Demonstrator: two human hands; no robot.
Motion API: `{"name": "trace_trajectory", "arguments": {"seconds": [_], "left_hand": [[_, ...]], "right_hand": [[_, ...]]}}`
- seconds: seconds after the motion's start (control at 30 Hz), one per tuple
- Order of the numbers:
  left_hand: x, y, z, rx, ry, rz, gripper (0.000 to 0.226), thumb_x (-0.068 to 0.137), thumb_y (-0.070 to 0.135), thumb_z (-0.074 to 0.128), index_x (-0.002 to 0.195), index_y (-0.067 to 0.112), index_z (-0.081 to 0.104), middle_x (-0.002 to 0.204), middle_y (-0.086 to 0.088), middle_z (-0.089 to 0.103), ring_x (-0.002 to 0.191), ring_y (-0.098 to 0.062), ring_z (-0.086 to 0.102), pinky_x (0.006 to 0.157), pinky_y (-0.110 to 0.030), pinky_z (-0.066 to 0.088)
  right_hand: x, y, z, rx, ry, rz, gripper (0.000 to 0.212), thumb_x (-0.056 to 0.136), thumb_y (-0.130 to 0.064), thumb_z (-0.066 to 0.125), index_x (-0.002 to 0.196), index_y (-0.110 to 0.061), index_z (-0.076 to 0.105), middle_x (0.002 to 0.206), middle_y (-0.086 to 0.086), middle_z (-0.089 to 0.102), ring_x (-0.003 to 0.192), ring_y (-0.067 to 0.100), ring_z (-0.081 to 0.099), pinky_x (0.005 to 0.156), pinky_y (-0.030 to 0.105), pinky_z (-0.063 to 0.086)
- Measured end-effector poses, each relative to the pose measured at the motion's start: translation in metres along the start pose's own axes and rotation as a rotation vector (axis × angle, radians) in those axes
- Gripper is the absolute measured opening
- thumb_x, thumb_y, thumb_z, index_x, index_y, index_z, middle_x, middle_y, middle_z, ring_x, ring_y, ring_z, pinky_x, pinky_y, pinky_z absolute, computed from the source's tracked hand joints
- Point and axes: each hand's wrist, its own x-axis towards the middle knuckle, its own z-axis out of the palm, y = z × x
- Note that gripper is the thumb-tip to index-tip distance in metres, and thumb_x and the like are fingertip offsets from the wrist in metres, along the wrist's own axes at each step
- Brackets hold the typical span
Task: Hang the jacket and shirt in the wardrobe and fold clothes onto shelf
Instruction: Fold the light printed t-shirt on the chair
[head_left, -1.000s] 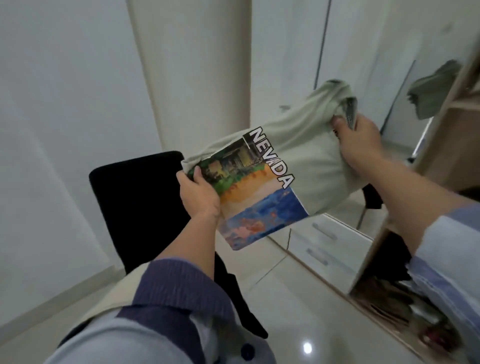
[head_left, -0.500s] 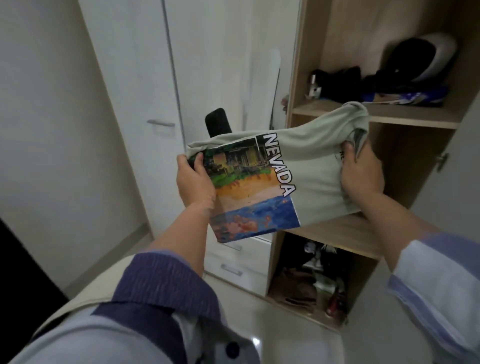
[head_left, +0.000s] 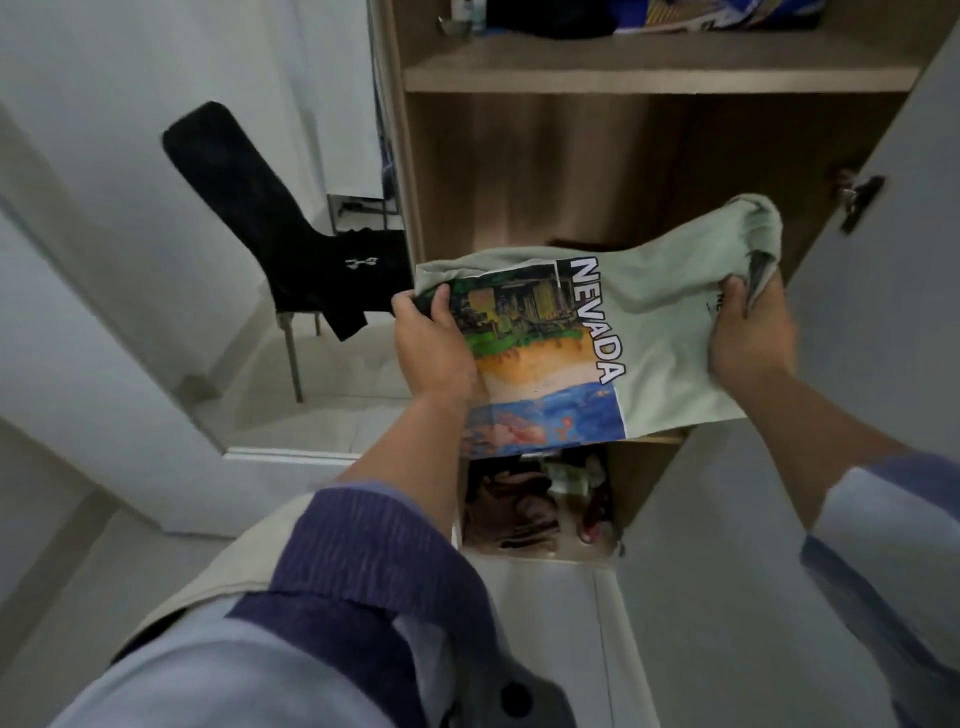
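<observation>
A folded pale green T-shirt (head_left: 660, 322) with a colourful print and the word NEVADA hangs between my two hands. My left hand (head_left: 431, 348) grips its left edge, thumb on top of the print. My right hand (head_left: 748, 338) grips the bunched right end. The shirt is held level just in front of the wardrobe's middle compartment, above a wooden shelf (head_left: 665, 439) whose surface it mostly hides.
The upper shelf (head_left: 623, 73) carries dark clothes and a blue patterned item. The bottom compartment (head_left: 535, 504) holds a jumble of things. An open white door (head_left: 857, 395) stands at the right. A mirror on the left shows a black chair (head_left: 275, 223).
My view has swung from the room toward the open wardrobe and closer to it. The shirt, held in both hands throughout, has moved forward and down toward the middle compartment.
</observation>
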Motion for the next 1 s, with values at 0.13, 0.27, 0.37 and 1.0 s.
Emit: {"name": "trace_trajectory", "arguments": {"seconds": [0.13, 0.27, 0.37, 1.0], "left_hand": [[0.037, -0.035, 0.058, 0.070, -0.059, -0.002, 0.033, 0.100, 0.034, 0.044, 0.115, 0.005, 0.050, 0.107, -0.009, 0.062, 0.095, -0.023, 0.058, 0.071, -0.024, 0.037], [0.071, -0.075, 0.113, 0.162, -0.092, 0.023, 0.035, 0.100, 0.033, 0.043, 0.118, 0.004, 0.050, 0.114, -0.014, 0.064, 0.105, -0.031, 0.058, 0.069, -0.023, 0.033], [0.095, -0.108, 0.151, 0.217, -0.136, 0.074, 0.035, 0.100, 0.033, 0.043, 0.119, 0.003, 0.050, 0.115, -0.016, 0.063, 0.107, -0.031, 0.058, 0.070, -0.024, 0.033], [0.102, -0.242, 0.271, 0.815, -0.593, 0.434, 0.055, 0.092, 0.056, 0.025, 0.141, 0.032, 0.036, 0.150, 0.000, 0.036, 0.142, -0.021, 0.026, 0.113, -0.047, 0.020]], "right_hand": [[0.027, 0.036, 0.034, -0.021, 0.005, 0.078, 0.049, 0.102, -0.040, 0.028, 0.147, -0.022, 0.027, 0.140, 0.012, 0.050, 0.126, 0.034, 0.047, 0.101, 0.036, 0.037], [0.060, 0.078, 0.081, -0.034, 0.010, 0.116, 0.047, 0.101, -0.040, 0.029, 0.144, -0.022, 0.031, 0.135, 0.016, 0.052, 0.123, 0.038, 0.049, 0.100, 0.039, 0.038], [0.083, 0.116, 0.117, -0.031, -0.009, 0.168, 0.046, 0.101, -0.040, 0.030, 0.144, -0.024, 0.032, 0.134, 0.016, 0.053, 0.122, 0.038, 0.049, 0.100, 0.039, 0.038], [0.139, 0.220, 0.251, -0.835, -0.142, -0.210, 0.056, 0.093, -0.048, 0.027, 0.144, -0.028, 0.034, 0.147, 0.018, 0.037, 0.139, 0.033, 0.029, 0.112, 0.053, 0.021]]}}
